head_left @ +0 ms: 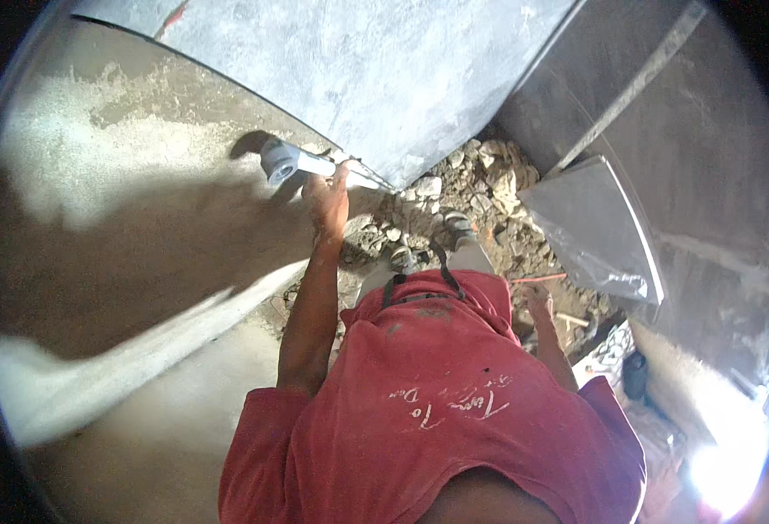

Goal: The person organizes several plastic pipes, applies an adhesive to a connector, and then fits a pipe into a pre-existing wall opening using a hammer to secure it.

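My left hand (328,205) is raised against the wall on the left, its fingers wrapped round a pale grey plastic pipe (316,164). A wider pipe fitting with an open round mouth (281,166) caps the pipe's left end, and its shadow falls on the plaster behind. The other end of the pipe reaches toward the lower corner of the large grey panel (384,79). My right hand (540,306) hangs low beside my red shirt. A thin red stick (537,279) crosses at its fingertips and appears pinched there, though the fingers are dim and small.
Broken stone and rubble (481,179) cover the ground around my shoes. A loose grey slab piece (594,227) leans at the right against a dark wall (708,175). A pale ledge (157,349) runs along the left. Strong light (730,476) glares at the lower right.
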`<act>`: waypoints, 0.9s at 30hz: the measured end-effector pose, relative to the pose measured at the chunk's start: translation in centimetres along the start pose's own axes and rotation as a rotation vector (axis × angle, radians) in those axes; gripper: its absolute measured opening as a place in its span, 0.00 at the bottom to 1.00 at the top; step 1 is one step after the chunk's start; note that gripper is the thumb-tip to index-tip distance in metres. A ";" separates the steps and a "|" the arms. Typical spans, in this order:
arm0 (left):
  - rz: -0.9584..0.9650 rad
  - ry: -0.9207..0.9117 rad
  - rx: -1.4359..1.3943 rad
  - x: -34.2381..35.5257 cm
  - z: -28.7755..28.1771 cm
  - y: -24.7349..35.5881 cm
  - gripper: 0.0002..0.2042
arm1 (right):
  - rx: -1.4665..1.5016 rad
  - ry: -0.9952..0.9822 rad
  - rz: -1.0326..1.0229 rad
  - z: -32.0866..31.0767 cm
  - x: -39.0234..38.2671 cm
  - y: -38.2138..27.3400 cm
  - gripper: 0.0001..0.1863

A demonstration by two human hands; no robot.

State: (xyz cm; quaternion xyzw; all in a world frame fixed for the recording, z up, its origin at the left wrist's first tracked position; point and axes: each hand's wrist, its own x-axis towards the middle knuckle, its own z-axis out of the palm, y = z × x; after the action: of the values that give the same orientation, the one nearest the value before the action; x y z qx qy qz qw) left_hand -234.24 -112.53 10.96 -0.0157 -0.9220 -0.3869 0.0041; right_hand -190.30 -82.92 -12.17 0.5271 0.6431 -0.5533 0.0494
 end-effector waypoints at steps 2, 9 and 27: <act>0.203 0.064 0.031 0.0 -0.4 -0.3 0.21 | -0.041 0.005 -0.027 2.2 -3.6 0.4 0.12; 0.332 -0.199 -0.026 0.6 -1.2 -0.9 0.18 | -0.122 0.106 -0.064 7.4 -14.7 -1.3 0.14; 0.240 0.022 0.179 1.6 3.8 -5.6 0.21 | 0.002 0.191 0.025 7.8 -16.5 -2.5 0.14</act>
State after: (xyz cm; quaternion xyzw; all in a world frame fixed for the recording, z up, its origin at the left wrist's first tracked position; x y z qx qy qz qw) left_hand -235.96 -113.67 4.34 -0.1212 -0.9442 -0.3000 0.0620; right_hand -188.92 -98.78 -2.85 0.5855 0.6377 -0.5004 -0.0059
